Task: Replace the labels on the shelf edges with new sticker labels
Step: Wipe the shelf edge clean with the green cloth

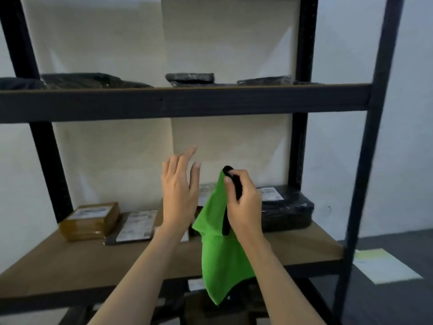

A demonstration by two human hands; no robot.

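Observation:
My right hand (243,202) grips a green cloth (222,254) together with a thin black object (232,184) that sticks up above the fingers. The cloth hangs down in front of the lower shelf board. My left hand (179,191) is raised beside it, fingers straight and spread, holding nothing. The dark front edge of the upper shelf (187,103) runs across the view above both hands and shows no label. A small white label (195,284) sits on the lower shelf's front edge, partly behind the cloth.
Black wrapped parcels (285,212) and brown taped boxes (91,220) with white shipping labels lie on the lower wooden shelf (70,261). More black parcels (189,78) lie on the upper shelf. Dark metal uprights (365,184) frame the rack. A white sheet (384,266) lies on the floor at right.

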